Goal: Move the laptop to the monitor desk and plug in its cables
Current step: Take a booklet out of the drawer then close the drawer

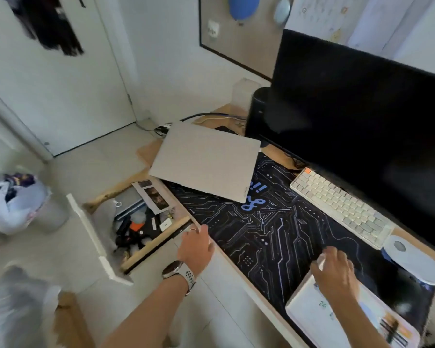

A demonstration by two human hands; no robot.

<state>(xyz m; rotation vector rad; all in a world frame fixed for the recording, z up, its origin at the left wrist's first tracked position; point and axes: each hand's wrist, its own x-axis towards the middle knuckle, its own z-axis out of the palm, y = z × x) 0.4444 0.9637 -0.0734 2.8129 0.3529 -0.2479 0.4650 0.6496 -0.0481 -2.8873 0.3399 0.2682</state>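
A closed silver laptop lies flat on the desk's left end, partly on the black circuit-pattern desk mat and overhanging the desk edge. The big dark monitor stands behind it to the right. Cables trail across the wooden desktop behind the laptop. My left hand, with a watch on the wrist, rests at the desk's front edge with nothing in it. My right hand presses on a white notebook at the mat's near end. Neither hand touches the laptop.
A white keyboard sits before the monitor, with a white mouse-like device beside it. A black cylinder speaker stands left of the monitor. An open drawer full of clutter juts out under the desk's left end. Bags lie on the floor.
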